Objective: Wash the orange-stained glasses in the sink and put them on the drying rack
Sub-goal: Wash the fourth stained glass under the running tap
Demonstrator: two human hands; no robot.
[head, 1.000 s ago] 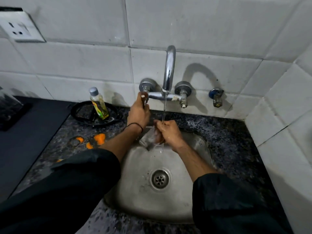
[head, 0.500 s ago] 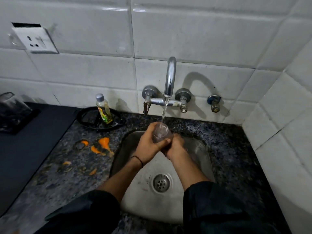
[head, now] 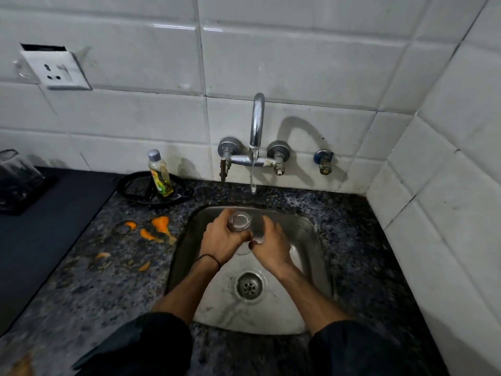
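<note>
A clear glass [head: 240, 222] is tilted over the steel sink [head: 311, 256], just below and in front of the tap's [head: 257, 123] running water. My left hand [head: 221, 241] grips the glass from the left, fingers curled round its upper part. My right hand [head: 272, 246] holds its lower end from the right. A second glass [head: 15, 180] stands upside down on a dark mat [head: 40, 240] at the far left. Whether orange stain remains inside the held glass is not visible.
Orange smears [head: 160, 226] lie on the speckled counter left of the sink. A dish soap bottle [head: 160, 173] stands on a black round stand [head: 130, 185] by the wall. The drain [head: 249, 284] sits below my hands. Tiled walls close off the back and right.
My left hand left the tap handle and took hold of the glass beside my right hand. Both hands then lowered the glass slightly, away from the spout.
</note>
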